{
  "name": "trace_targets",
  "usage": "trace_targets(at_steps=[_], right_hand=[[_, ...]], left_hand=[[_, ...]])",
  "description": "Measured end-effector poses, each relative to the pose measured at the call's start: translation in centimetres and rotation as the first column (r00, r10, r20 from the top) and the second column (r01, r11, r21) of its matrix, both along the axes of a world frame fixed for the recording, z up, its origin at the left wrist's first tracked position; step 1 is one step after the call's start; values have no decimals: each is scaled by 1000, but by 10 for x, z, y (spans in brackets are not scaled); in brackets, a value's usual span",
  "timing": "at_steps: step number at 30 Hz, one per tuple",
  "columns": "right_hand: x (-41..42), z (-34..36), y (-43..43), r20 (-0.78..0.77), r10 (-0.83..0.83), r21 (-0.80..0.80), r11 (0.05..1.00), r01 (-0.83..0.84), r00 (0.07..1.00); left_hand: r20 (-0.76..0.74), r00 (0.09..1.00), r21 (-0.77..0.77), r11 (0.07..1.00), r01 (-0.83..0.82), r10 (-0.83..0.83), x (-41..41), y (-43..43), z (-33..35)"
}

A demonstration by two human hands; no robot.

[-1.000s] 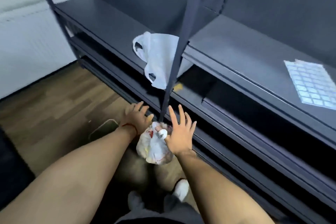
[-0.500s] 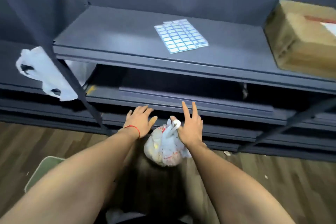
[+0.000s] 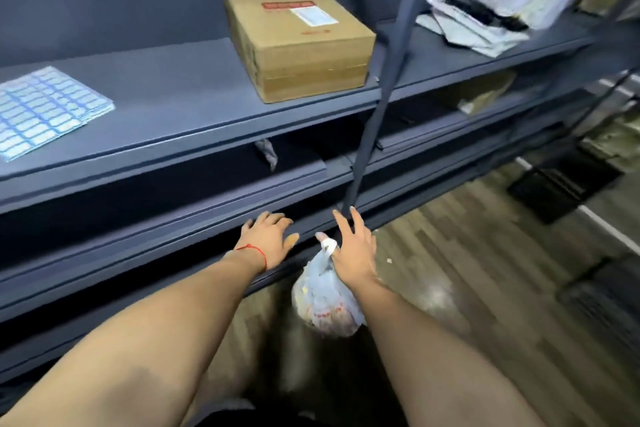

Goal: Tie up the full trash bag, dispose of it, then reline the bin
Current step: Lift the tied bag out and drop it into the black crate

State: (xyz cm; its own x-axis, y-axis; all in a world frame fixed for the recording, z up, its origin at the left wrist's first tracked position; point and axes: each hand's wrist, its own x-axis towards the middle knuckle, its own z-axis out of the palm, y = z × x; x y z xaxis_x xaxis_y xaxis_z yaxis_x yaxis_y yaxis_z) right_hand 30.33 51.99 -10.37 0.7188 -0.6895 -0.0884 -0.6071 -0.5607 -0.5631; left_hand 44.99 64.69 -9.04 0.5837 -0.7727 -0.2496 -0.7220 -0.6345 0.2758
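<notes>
A small, full, tied-up trash bag [image 3: 327, 302] of translucent white plastic with red print hangs below my right hand [image 3: 353, 246]. Its knotted handle loops over my right thumb while the other fingers are spread. My left hand [image 3: 268, 241] floats beside it, palm down and fingers apart, holding nothing; a red string circles its wrist. Both hands are held out in front of a low dark shelf edge. No bin is in view.
A dark grey shelving unit [image 3: 194, 135] runs along the left and ahead, with an upright post [image 3: 384, 80] just beyond my right hand. On it lie a cardboard box [image 3: 298, 38], a sheet of blue labels [image 3: 45, 111] and papers [image 3: 485, 21]. Wooden floor [image 3: 467, 236] stretches to the right.
My view has swung right along the shelves: the white bag on the shelf and the bin have left the frame, the box is now central. The trash bag still hangs from my right hand.
</notes>
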Motion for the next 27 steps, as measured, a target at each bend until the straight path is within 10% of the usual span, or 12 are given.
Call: trace_targets(at_steps=[27], right_hand=[[-223,11,-294,-219,-837,-40,522,852,502]], left_hand=[[-138,637,-22,645,764,-759,-176,-461,-23]])
